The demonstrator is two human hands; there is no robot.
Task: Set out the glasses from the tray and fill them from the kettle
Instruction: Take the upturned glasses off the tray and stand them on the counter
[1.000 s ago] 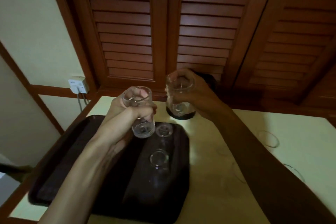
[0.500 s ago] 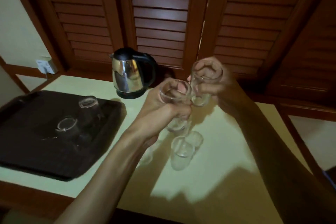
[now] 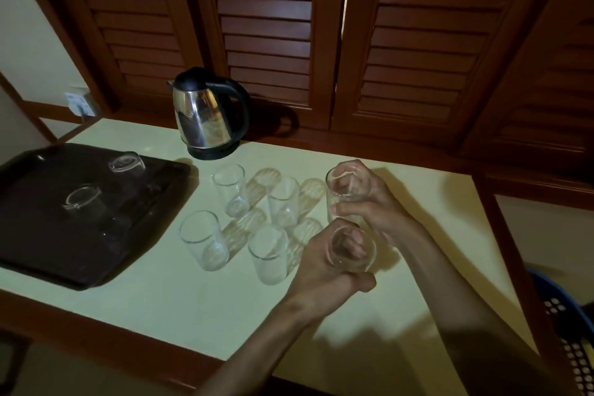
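My left hand (image 3: pixel 321 270) grips a clear glass (image 3: pixel 353 251) low over the pale counter, right of the set-out group. Just behind it, my right hand (image 3: pixel 376 202) holds a second glass (image 3: pixel 344 185) upright at the counter. Several empty glasses stand upright to their left, among them one (image 3: pixel 229 188) near the kettle and one (image 3: pixel 202 239) nearest the tray. Two glasses (image 3: pixel 127 162) (image 3: pixel 83 199) remain on the dark tray (image 3: pixel 48 260) at the left. The steel kettle (image 3: pixel 209 116) with black lid and handle stands on its base at the back.
Louvred wooden doors (image 3: pixel 266 26) close off the back of the counter (image 3: pixel 199 299). A wall socket (image 3: pixel 78 103) sits at the far left. A blue perforated basket (image 3: pixel 572 331) lies below the counter's right end. A wooden edge borders the counter's front.
Both hands have carried their glasses from over the tray to the right and lowered them beside the set-out glasses. The view has swung right and down.
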